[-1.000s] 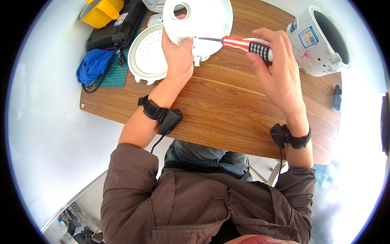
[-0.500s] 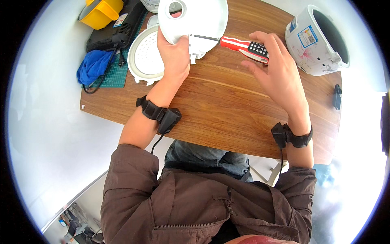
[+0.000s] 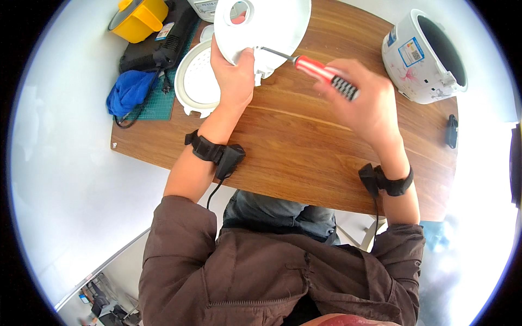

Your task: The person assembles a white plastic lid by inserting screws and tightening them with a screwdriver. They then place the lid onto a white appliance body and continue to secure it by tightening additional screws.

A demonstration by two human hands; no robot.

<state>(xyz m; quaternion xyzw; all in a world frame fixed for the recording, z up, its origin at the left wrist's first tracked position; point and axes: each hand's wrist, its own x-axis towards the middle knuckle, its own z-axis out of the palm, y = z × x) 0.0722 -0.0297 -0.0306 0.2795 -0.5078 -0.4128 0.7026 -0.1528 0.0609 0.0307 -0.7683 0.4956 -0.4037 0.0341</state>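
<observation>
My left hand (image 3: 232, 76) grips the edge of a white round plastic lid (image 3: 266, 27) with a ring-shaped hole, holding it raised over the table. A screwdriver (image 3: 312, 69) with a red, white and black star-patterned handle points left; its tip meets the lid's edge near a small hinge-like bracket, close to my left thumb. My right hand (image 3: 370, 100) has its fingers around the handle's rear end, blurred by motion. Beneath my left wrist lies a second white round cover (image 3: 190, 100) with small holes, partly hidden by my arm.
A white rice cooker body (image 3: 413, 60) stands at the far right, a small black object (image 3: 452, 131) nearer on that edge. At the far left are a yellow pot (image 3: 142, 23), a black device (image 3: 152, 54), a blue cloth (image 3: 129, 91) and a green cutting mat (image 3: 159, 106) on the wooden table (image 3: 293, 141).
My right hand has closed around the handle from a looser, spread position. The screwdriver now tilts more, its handle end lower. The lid has turned slightly.
</observation>
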